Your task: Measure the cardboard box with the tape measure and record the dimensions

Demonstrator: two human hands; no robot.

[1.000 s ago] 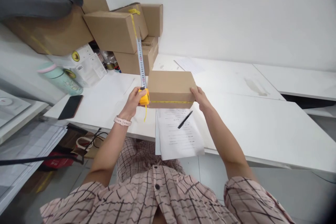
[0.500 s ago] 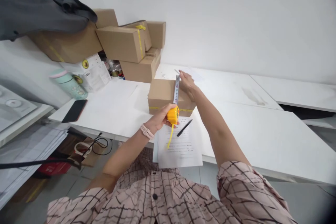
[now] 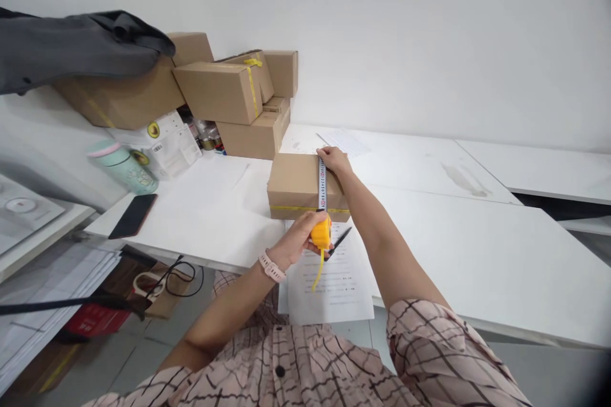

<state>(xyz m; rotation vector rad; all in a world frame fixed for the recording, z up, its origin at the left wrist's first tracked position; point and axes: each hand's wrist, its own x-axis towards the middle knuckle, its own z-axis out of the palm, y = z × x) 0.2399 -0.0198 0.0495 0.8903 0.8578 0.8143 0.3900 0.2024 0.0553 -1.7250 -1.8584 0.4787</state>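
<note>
My left hand (image 3: pixel 303 238) is closed around the yellow case of a tape measure (image 3: pixel 321 233), just in front of a cardboard box (image 3: pixel 296 179). A yellow strap dangles from the case. The silver blade runs from the case across the top of the box to its far edge. There my right hand (image 3: pixel 335 160) pinches the blade's end, its fingers partly hidden. Under my left hand lies a printed sheet (image 3: pixel 329 302) with a black pen (image 3: pixel 340 242) on it.
Several cardboard boxes (image 3: pixel 214 90) are stacked at the back left under a dark grey cloth (image 3: pixel 86 44). A mint bottle (image 3: pixel 125 168) and a phone (image 3: pixel 133 216) lie at the table's left. Another paper (image 3: pixel 344 140) sits behind the box.
My right hand has closed on the blade's end at the box's far edge, where its fingers were stretched out before. The tape case has shifted slightly right and toward me.
</note>
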